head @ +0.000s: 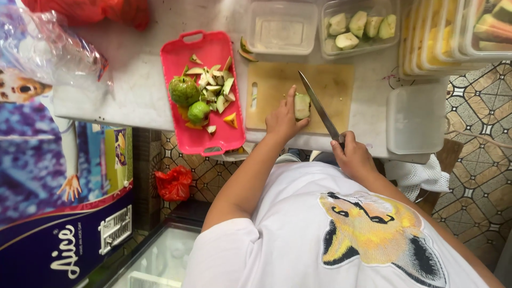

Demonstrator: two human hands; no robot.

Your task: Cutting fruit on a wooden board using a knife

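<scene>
One guava piece (302, 105), pale green and smooth-skinned, stands on a worn wooden cutting board (330, 85), pinched by the left hand (282, 120) so it stays steady under the blade. Right hand (353, 157) closed around the dark handle of a long steel knife (319, 106), blade slanted just beside the piece. Left of the board: red plastic tray (205, 141), handled, collecting two whole green guavas (184, 90) and wedge-shaped trimmings (216, 85). Beyond: clear plastic tub (333, 45) of cut pieces, an empty tub (281, 26), a lid (416, 120), all on a white table (133, 90).
</scene>
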